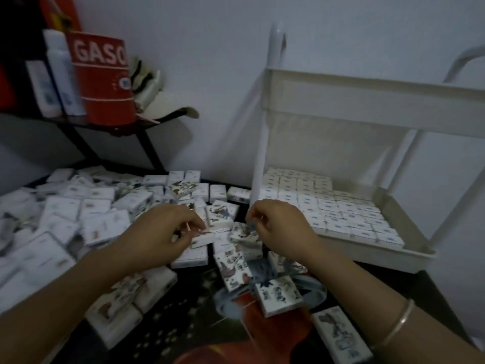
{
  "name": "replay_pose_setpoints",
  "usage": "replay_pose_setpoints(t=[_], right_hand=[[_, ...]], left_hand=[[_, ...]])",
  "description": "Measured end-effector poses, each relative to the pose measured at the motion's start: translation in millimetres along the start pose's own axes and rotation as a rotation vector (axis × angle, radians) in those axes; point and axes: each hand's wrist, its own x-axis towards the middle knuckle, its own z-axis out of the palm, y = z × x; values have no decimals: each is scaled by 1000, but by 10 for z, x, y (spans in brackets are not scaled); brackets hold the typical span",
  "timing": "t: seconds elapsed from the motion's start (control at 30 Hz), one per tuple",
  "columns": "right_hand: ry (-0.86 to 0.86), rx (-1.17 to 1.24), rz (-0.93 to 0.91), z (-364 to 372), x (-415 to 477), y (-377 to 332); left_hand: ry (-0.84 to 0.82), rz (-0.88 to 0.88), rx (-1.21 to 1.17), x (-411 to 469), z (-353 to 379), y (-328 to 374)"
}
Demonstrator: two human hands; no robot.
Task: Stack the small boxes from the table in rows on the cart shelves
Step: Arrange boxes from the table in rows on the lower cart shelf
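White cart (367, 101), tube frame, shallow-walled trays; its lower shelf (372, 254) carries neat rows (328, 206) of boxes. Dark star-print table (183, 329) under a loose heap of small boxes (99, 214), white card, animal prints. Red can (105, 82), lettered "GASO". Left hand (162, 232) pinches one box (203, 239) by its edge. Right hand (278, 227) curled over heap; grip unclear. Metal bangle (393, 327) on right forearm.

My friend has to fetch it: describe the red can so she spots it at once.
On the dark shelf upper left, above the heap of small boxes, the red can stands right of two white bottles. It alone bears the white letters GASO.
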Motion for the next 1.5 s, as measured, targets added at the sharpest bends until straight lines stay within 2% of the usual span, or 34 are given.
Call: replay_pose_setpoints(t=[0.07,0.2,0.33,0.4,0.53,0.77,0.87,1.03,1.27,1.37,1.5], right_hand=[[-71,10,-15,130,81,-155],[-165,-63,-51,326,213,-352],[-293,-370,-85,469,284,-386],[-334,-451,-81,509,280,-357],[-385,-424,-89,462,248,-312],[-601,-354,-18,306,174,-281],[-679,-377,-32,232,145,-299],[-605,-278,-18,140,77,-379],[-541,-24,26,78,-150,-366],[-443,139,67,-78,-232,-290],[-306,418,239,-316,-398,-73]], left_hand=[[-2,-36,85,-79,-5,-98],[13,4,130,-218,75,-89],[-53,-44,295,-290,212,-104],[-99,-60,353,-293,259,-90],[-159,-26,363,-286,308,-14],[-255,-42,238,-336,291,28],[-247,-59,213,-324,289,37],[-213,-36,276,-346,350,66],[-174,-55,164,-348,337,120],[-160,-74,8,-301,290,188],[-170,-180,-324,-167,237,282]])
